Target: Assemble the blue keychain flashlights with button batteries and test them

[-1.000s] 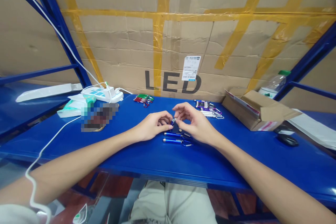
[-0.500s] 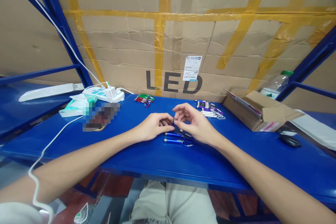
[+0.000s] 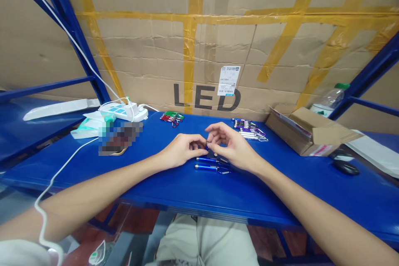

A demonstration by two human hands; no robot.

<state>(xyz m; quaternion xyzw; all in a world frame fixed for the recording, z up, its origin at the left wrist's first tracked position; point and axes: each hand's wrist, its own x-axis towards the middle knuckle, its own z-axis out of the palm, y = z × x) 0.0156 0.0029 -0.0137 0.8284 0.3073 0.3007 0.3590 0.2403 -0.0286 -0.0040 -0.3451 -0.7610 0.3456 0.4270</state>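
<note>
My left hand is closed around a small blue flashlight, of which only a short piece shows between the fingers. Thumb and fingers of my right hand pinch at its top end, fingertips nearly meeting the left ones; what they hold is too small to make out. Just below, a tiny round gold-coloured piece is visible by the right thumb. Two more blue flashlights with carabiner clips lie side by side nearer me, the front flashlight fully in view and the rear flashlight partly under the right hand.
Red and green flashlights lie at the back left, dark, purple and silver flashlights at the back right. A cardboard box and black mouse stand right; a power strip, tissue pack and white cable lie left.
</note>
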